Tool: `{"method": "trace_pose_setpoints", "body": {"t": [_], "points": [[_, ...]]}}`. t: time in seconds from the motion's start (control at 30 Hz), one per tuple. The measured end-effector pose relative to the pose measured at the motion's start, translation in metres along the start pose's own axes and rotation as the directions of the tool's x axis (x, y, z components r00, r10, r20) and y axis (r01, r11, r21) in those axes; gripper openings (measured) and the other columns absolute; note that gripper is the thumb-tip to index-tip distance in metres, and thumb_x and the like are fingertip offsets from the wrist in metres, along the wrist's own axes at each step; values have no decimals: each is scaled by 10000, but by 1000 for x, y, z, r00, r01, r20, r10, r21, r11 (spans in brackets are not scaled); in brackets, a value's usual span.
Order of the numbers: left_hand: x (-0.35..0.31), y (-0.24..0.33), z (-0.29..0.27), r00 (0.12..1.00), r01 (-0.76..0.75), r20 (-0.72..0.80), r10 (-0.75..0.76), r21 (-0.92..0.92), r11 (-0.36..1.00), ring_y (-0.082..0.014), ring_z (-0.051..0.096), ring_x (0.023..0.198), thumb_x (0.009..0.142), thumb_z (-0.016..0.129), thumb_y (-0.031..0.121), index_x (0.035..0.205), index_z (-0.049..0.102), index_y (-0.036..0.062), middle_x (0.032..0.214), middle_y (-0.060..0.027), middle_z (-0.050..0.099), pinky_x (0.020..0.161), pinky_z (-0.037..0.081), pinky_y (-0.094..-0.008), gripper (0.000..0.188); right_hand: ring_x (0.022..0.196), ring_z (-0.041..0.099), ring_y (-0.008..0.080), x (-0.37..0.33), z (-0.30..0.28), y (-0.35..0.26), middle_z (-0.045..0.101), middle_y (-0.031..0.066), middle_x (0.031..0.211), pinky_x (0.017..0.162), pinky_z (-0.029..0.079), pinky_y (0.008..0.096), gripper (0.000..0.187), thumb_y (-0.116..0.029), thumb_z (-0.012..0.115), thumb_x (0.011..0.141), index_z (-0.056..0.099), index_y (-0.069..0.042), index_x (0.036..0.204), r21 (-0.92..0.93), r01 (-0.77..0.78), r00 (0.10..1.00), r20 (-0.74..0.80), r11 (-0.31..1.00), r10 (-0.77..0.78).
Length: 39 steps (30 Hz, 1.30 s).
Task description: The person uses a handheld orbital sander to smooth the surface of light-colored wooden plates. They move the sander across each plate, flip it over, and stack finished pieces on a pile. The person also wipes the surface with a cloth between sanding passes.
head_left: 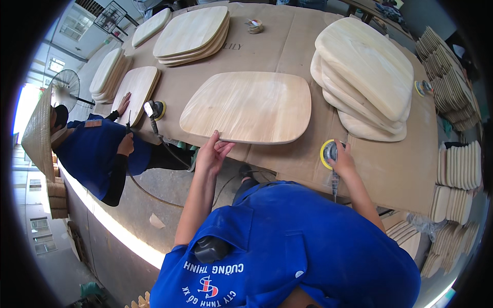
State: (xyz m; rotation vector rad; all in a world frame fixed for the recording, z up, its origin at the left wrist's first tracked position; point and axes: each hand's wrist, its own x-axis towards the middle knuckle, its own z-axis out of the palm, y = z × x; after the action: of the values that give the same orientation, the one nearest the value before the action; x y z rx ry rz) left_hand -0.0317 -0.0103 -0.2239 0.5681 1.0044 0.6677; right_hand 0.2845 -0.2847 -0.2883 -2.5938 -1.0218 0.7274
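A pale wooden board [246, 108] with rounded corners lies flat before me, its near edge at the table's front. My left hand [213, 153] is closed on that near edge, thumb on top and fingers beneath. To the right of the board, my right hand [343, 159] grips a small round sander [327, 153] with a yellow pad rim, its pad turned toward the left. The sander's hose runs down past the table edge beside my body.
A cardboard-covered table [262, 46] carries a tall board stack [364, 72] at right and another stack [192, 33] farther left. A tape roll [254, 25] lies at the back. At left, a co-worker in a straw hat [38, 128] touches a board near another sander [154, 109].
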Motion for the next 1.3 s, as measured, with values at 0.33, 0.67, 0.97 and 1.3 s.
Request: {"method": "trace_pose_setpoints", "body": {"t": [0.33,0.67,0.97,1.3], "points": [[-1,16,14,999,-40,23,39,41,998,-314,692,883,946,611,288,1105,526,-86,949,-200,652,667,610,-269,416,1067,575,457,1,2,0,279,262,1433,920,492,467,818,-173,744,761,301,-165,1448,-24,-15,1000,-14,1000,15],[20,8,7,1000,6,11,-5,-117,993,-316,679,933,926,573,284,1138,508,-45,1063,-198,626,688,619,-330,397,1122,562,369,10,2,-25,500,215,1264,1008,425,455,731,-368,721,821,394,-34,1384,11,269,941,-216,963,-260],[36,14,-6,960,213,205,-192,-81,974,-339,637,1027,909,490,236,1262,424,-72,1180,-223,574,838,589,-449,473,995,644,283,39,-5,-124,616,161,1145,812,557,432,415,-290,570,951,468,-52,1276,836,-518,847,474,-179,-240],[65,80,-6,989,-27,146,19,53,998,-292,606,1013,804,557,79,1052,553,-23,1082,-159,602,867,522,-475,268,990,651,298,33,29,-165,609,174,1178,799,574,443,385,-200,496,990,405,-61,1338,815,-565,775,473,-124,-419]]}}
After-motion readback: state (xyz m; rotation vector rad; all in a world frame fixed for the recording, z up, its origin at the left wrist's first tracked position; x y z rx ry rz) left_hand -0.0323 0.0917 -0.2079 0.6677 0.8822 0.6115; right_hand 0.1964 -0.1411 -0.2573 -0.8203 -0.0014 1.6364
